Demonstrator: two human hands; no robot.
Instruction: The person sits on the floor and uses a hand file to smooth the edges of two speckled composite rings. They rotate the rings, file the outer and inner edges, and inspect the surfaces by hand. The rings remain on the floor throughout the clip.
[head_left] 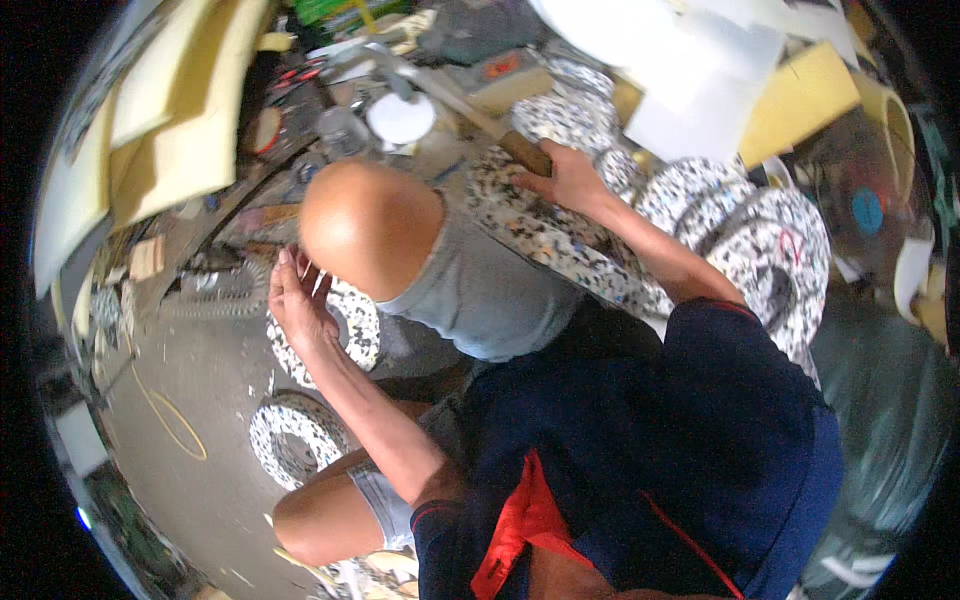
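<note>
My right hand (pixel 575 182) is closed round the brown handle of a long tool (pixel 525 153). Its narrow pale shaft reaches away to the upper left; the far end is lost among clutter, so the exact kind is unclear. Below the handle lies a thick piece of speckled black-and-white foam (pixel 560 235). My left hand (pixel 302 305) hangs beside my bent knee, its fingers loosely bent and apart, with nothing visible in them. Just past that hand is a speckled foam ring (pixel 365 325), partly covered by the wrist. A second foam ring (pixel 265 440) lies nearer on the floor.
Large speckled foam rings (pixel 735 235) are piled at the right. Yellow foam sheets (pixel 190 150) stand at the far left, with another yellow piece (pixel 805 100) at the far right. A white round disc (pixel 400 118) sits among scattered tools. A yellow cord loop (pixel 180 430) lies on the floor.
</note>
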